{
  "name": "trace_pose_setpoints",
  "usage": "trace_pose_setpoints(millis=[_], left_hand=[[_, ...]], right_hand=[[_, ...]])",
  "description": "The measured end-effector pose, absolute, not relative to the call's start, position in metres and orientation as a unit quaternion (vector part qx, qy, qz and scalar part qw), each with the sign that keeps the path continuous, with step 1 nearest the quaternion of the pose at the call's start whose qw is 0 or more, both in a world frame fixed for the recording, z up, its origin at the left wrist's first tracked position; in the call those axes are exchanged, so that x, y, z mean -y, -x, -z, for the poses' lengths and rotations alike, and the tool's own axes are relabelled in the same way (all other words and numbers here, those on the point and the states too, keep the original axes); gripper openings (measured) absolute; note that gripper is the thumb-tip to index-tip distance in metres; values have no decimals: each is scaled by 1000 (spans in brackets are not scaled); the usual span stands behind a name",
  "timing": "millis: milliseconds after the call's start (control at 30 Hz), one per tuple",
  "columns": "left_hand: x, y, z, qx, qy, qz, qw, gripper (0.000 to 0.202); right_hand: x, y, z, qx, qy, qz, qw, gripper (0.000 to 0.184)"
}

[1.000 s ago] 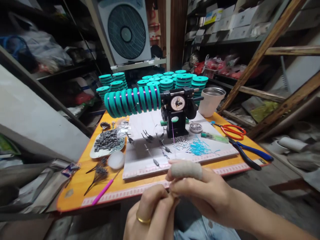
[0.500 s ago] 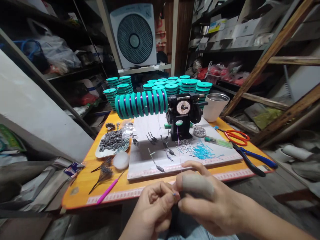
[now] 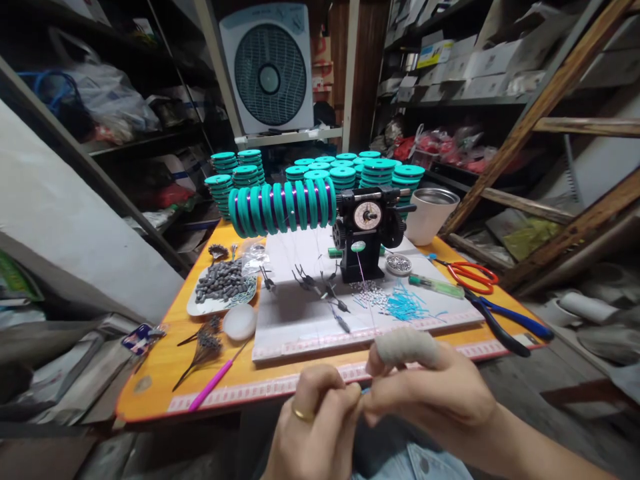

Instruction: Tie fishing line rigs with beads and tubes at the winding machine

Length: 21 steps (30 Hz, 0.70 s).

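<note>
My left hand (image 3: 313, 427), a gold ring on one finger, and my right hand (image 3: 430, 393), its forefinger wrapped in grey tape, meet fingertip to fingertip just in front of the table's near edge. Both pinch a thin purple line (image 3: 364, 290) that runs up to the black winding machine (image 3: 367, 230). A tiny blue piece shows between the fingertips. On the machine's shaft sits a row of teal spools (image 3: 283, 205) wound with purple line. Rigged sinkers with hooks (image 3: 320, 287) lie on the white board (image 3: 310, 327).
On the orange table (image 3: 165, 373) lie a plate of grey sinkers (image 3: 223, 283), a white round lid (image 3: 240, 321), a pink stick (image 3: 213, 385), blue tube bits (image 3: 403, 307), red scissors (image 3: 473, 272), blue-handled pliers (image 3: 505, 320), and a white cup (image 3: 429, 213). Teal spool stacks (image 3: 360, 170) stand behind.
My hands have drawn closer together and the left hand has closed its fingers onto the line at the right hand's fingertips. One sinker on the board has shifted toward the machine.
</note>
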State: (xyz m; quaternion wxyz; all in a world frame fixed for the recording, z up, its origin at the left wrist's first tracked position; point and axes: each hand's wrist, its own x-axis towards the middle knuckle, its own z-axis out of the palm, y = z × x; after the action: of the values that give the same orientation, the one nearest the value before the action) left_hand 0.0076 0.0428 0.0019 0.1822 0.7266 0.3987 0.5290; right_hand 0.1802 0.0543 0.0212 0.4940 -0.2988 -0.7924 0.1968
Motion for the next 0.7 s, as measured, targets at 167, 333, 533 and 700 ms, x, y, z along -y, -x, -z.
trace_pose_setpoints(millis=[167, 333, 533, 700], left_hand=[[-43, -9, 5, -326, -778, -531, 75, 48], [-52, -1, -7, -361, -644, -503, 450, 12], [-49, -1, -15, -366, -369, -392, 759, 33], [-50, -4, -14, -388, -449, -419, 687, 32]], right_hand=[[-72, -169, -25, 739, 336, -210, 545, 14], [-69, -174, -24, 794, 290, -151, 512, 24], [-54, -181, -23, 813, 303, -280, 411, 9], [-50, -181, -19, 786, 345, -267, 439, 12]])
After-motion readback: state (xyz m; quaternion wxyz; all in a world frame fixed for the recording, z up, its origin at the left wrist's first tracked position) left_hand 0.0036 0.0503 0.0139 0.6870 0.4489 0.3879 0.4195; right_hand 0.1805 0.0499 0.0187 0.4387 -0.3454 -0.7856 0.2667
